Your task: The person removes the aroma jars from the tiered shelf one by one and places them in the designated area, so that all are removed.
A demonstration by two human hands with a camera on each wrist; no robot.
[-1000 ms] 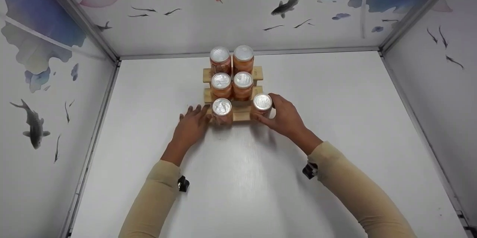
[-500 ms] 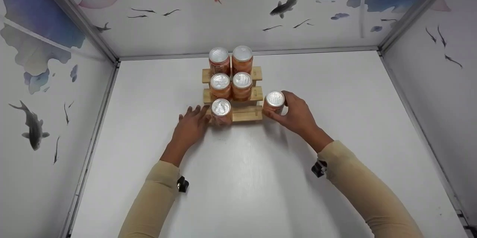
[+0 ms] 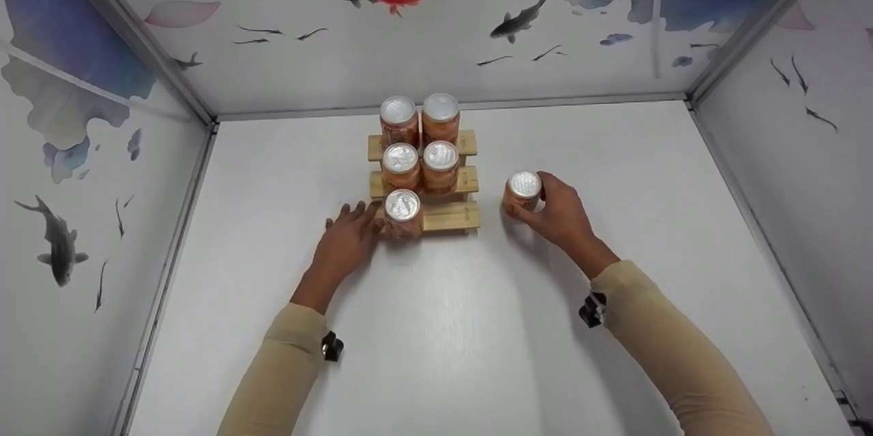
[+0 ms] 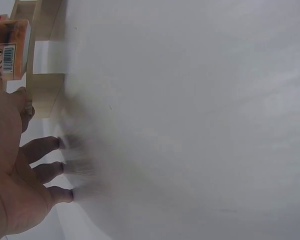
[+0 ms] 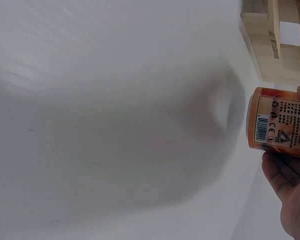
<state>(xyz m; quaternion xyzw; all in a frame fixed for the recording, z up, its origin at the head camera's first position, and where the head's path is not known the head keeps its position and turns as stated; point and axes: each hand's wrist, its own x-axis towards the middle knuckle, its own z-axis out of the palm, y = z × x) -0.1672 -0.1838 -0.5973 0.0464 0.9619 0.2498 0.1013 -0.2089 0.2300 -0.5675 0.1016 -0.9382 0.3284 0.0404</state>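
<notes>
My right hand (image 3: 565, 214) grips an orange can (image 3: 524, 194) with a silver lid, upright and to the right of a stepped wooden rack (image 3: 451, 217). In the right wrist view, its printed side with a barcode shows, and its base appears a little above the table. My left hand (image 3: 346, 239) lies at the rack's left end, fingers spread; in the left wrist view several fingertips (image 4: 57, 144) touch the table and another digit touches the rack. One can (image 3: 404, 214) stands on the lowest step beside this hand. The middle step bears two cans (image 3: 440, 170), as does the top step.
The white tabletop (image 3: 436, 327) runs in front of the rack and to both sides. A back wall (image 3: 273, 81) painted with fish stands close behind the rack, and side walls (image 3: 771, 129) enclose the table left and right.
My right hand has carried the can rightward, off the right end of the lowest step and away from the rack. The left hand stays by the rack; the head view has tilted slightly.
</notes>
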